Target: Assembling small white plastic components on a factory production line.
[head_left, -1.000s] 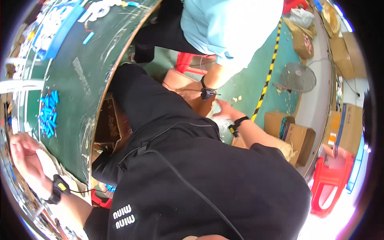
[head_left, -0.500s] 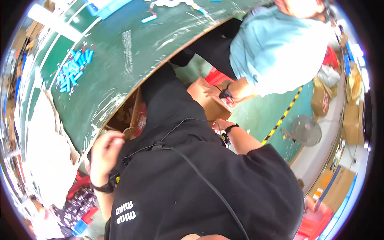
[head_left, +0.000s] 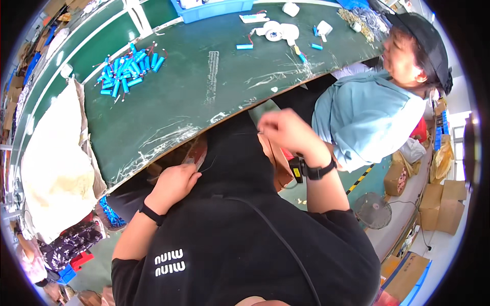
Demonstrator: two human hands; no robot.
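Fingers (head_left: 190, 172) of left hand (head_left: 173, 184) curled inward, tips touching a thin reddish-brown item (head_left: 196, 153) just under edge of green table (head_left: 204, 92); whether actually gripped or only touched, cannot tell. Black band at left wrist. Fingers (head_left: 269, 123) of right hand (head_left: 291, 133) bent and drawn together near table edge, seemingly pinching something very small; object too tiny to make out, so cannot tell what, if anything, held. Black wrist strap with small yellow-and-black device (head_left: 297, 170) just below right hand. Both hands raised in front of black shirt (head_left: 245, 239) with white lettering, thin black cord running across it.

On table, well apart from both hands: heap of blue cylindrical cells (head_left: 127, 71) with thin wires, toward far left. Farther along, white round parts (head_left: 278, 31), a few loose blue cells (head_left: 244, 46), a blue tray (head_left: 219, 7) at far rim. Clear tape strips and scuffs across green surface. Cream-coloured cloth (head_left: 56, 163) draped over left end of table.

To the right, seated co-worker in light blue shirt (head_left: 367, 117) and dark cap, close beside right hand. Beyond, on floor: standing fan (head_left: 373, 210), cardboard boxes (head_left: 444, 204), yellow-black floor stripe (head_left: 360, 179).
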